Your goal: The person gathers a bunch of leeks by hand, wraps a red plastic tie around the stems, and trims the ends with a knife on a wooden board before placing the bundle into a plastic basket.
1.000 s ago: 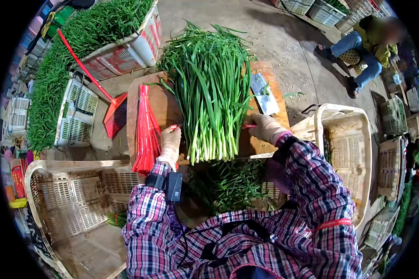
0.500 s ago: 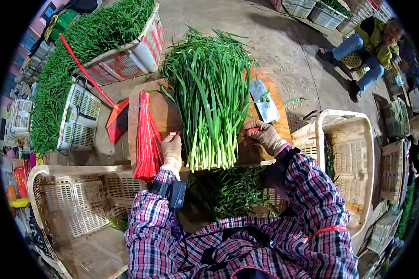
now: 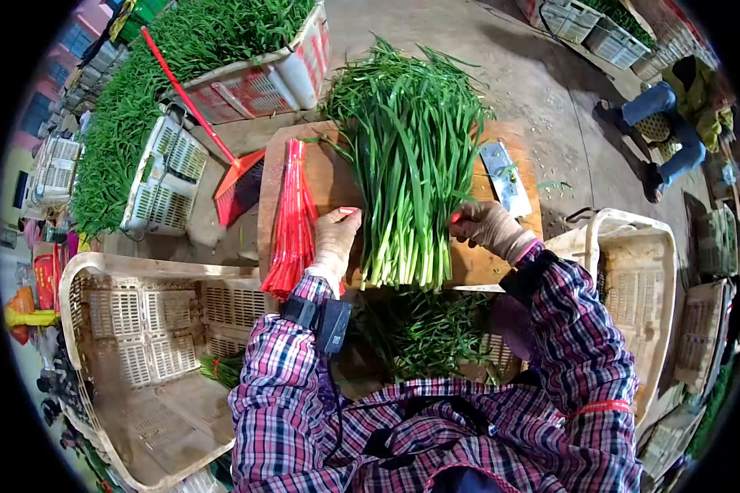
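Observation:
A thick bundle of green chives [image 3: 411, 156] lies on a wooden board [image 3: 485, 263], white stem ends toward me. My left hand [image 3: 333, 242], gloved, rests against the bundle's left side and pinches a red tie [image 3: 345, 211]. At the bundle's right side my gloved right hand [image 3: 489, 228] pinches the other red end [image 3: 455, 218]. A sheaf of red ties [image 3: 292, 218] lies on the board just left of my left hand. A cleaver [image 3: 506, 177] lies on the board to the right of the greens.
An empty plastic crate [image 3: 140, 345] stands at lower left, another crate [image 3: 633, 279] at right. Cut green trimmings [image 3: 423, 329] lie below the board. Crates of chives [image 3: 247, 49] and a red broom [image 3: 214, 140] are at the back left. A person [image 3: 678, 123] sits far right.
The view has shifted, so everything sits further right and lower in frame. My right hand has closed in against the bundle's right side; both hands stay at the stems with the red tie.

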